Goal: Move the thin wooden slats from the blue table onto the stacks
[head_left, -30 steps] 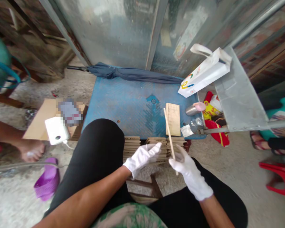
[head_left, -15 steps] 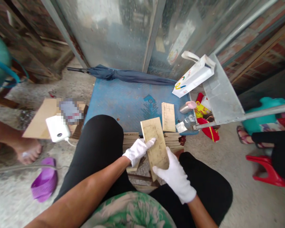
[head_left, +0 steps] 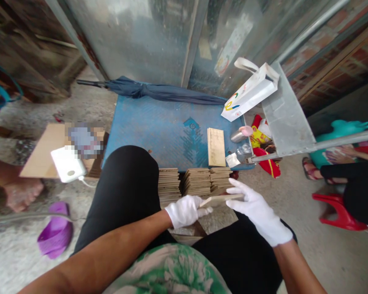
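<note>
Left hand (head_left: 185,211), in a white glove, has its fingers curled shut around the near-left end of a thin wooden slat (head_left: 220,200); the thumb lies along the slat's lower edge. Right hand (head_left: 259,212), also gloved, has its fingers spread and extended, the fingertips laid against the slat's right end at about 10 o'clock from the palm, supporting it rather than clenching it. The slat is held between both hands, almost edge-on to the camera, lying roughly level and just above the lap. At 12 o'clock from the hands, just beside them, three stacks of similar slats (head_left: 196,182) stand side by side against the near edge of a blue platform (head_left: 153,130). One single slat (head_left: 216,146) lies flat on the platform, at 12 o'clock from the held slat. A folded dark umbrella (head_left: 159,92) lies along the platform's far edge. At 1 o'clock, a white paper bag (head_left: 248,96) leans on a metal panel (head_left: 286,118). At 9 o'clock, well apart, a white device (head_left: 68,163) rests on cardboard (head_left: 41,153), with a purple scoop (head_left: 55,234) on the ground at 8 o'clock.
</note>
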`<act>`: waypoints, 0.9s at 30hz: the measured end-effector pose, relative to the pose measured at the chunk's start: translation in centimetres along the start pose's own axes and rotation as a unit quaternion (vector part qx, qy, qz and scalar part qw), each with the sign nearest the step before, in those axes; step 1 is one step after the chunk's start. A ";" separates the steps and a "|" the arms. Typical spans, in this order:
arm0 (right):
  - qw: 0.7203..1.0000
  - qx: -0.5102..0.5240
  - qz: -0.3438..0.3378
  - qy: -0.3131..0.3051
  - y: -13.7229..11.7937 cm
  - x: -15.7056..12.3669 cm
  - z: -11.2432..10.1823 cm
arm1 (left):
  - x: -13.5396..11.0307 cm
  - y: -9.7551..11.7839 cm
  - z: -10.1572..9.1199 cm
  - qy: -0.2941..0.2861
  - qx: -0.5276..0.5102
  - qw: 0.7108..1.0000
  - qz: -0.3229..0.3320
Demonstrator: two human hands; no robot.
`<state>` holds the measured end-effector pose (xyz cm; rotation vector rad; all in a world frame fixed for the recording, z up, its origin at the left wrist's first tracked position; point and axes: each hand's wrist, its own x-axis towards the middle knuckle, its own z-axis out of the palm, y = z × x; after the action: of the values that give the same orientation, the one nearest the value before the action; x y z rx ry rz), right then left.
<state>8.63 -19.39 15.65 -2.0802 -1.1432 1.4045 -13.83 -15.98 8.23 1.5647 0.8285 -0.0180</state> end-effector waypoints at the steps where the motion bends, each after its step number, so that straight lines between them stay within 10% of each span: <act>1: 0.999 -0.041 0.002 -0.026 0.3 -0.5 -0.4 | -0.1 0.0 0.1 -0.015 0.038 0.999 0.005; 13: 0.974 -0.170 -0.019 -0.148 3.0 -3.7 0.0 | 0.8 -0.4 0.9 -0.135 0.121 0.976 0.122; 21: 0.925 -0.340 -0.112 -0.131 6.4 -2.6 -3.3 | 1.9 -1.5 1.7 -0.189 0.316 0.928 -0.060; 27: 0.904 -0.402 -0.062 -0.134 10.4 1.8 -4.9 | 1.9 -1.2 1.3 -0.201 0.320 0.925 -0.048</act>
<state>17.64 -23.51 9.55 -2.2749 -2.2260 1.3069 -12.43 -16.27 6.00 2.0277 0.5927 -0.7231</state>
